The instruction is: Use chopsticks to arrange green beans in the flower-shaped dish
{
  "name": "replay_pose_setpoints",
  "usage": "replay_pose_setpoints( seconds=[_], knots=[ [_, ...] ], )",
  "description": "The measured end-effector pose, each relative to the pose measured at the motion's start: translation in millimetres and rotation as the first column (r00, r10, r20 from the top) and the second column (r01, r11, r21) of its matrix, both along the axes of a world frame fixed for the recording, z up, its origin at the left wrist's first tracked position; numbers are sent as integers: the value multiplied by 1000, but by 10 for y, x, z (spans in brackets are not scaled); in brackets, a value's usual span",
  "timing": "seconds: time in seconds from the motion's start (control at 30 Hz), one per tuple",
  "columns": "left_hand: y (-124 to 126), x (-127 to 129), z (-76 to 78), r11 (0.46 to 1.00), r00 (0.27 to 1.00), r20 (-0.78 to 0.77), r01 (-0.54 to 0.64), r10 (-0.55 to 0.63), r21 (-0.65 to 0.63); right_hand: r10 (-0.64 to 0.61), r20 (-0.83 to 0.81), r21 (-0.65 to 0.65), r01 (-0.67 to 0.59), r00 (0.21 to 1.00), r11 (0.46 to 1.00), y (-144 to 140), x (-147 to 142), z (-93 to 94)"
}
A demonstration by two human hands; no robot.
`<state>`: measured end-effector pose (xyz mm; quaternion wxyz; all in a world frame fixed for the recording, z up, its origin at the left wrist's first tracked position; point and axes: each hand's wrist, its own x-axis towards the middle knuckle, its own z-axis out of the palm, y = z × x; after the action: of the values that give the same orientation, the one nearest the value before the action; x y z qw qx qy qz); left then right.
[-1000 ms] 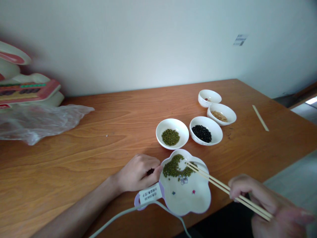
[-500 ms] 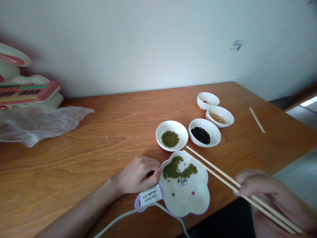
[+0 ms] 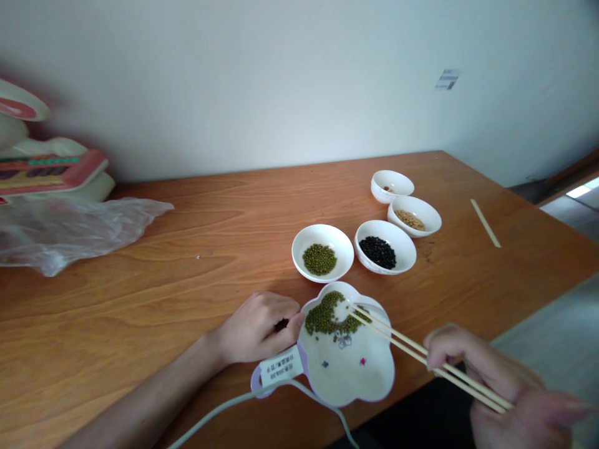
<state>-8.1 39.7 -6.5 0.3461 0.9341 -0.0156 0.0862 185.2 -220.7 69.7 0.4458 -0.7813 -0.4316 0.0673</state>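
Note:
My right hand (image 3: 496, 380) grips a pair of wooden chopsticks (image 3: 416, 346), their tips down among the mung beans (image 3: 322, 317) in a flower-shaped dish (image 3: 346, 374) with a purple rim. The beans lie along the dish's far side. My left hand (image 3: 262, 327) is closed on the dish's left edge, thumb and finger pinching the rim. Just behind the dish stands a white bowl (image 3: 344, 240) holding more mung beans (image 3: 319, 259). To its right is a bowl with black beans (image 3: 378, 252).
Farther back are a bowl of tan beans (image 3: 410, 219) and a bowl (image 3: 392, 178) with a few reddish bits. A pale stick (image 3: 485, 222) lies at right. Crumpled plastic (image 3: 93, 227) and a toy keyboard figure (image 3: 51, 165) sit at left. A cable (image 3: 224, 405) crosses the dish's labelled handle (image 3: 281, 369).
My right hand has brought the chopsticks from the dish's far rim down into the mung beans inside it. My left hand keeps its hold on the dish. The view has shifted slightly.

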Motion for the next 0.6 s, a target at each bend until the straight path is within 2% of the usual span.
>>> replay_pose_setpoints(
  seconds=[0.1,0.27,0.37,0.6],
  knots=[
    [2,3,6,1000,1000,0,-2,2,9,-46,-42,6,46,998,999,12,-19,-34],
    [-2,6,7,1000,1000,14,2,-2,13,82,-59,-29,-84,995,996,-129,76,-226],
    [-5,4,6,1000,1000,22,0,-1,15,91,-69,-34,-94,993,995,-181,123,-305],
    [-2,5,14,1000,1000,10,-4,3,19,100,-50,-75,-103,994,992,-175,145,-275]
  ],
)
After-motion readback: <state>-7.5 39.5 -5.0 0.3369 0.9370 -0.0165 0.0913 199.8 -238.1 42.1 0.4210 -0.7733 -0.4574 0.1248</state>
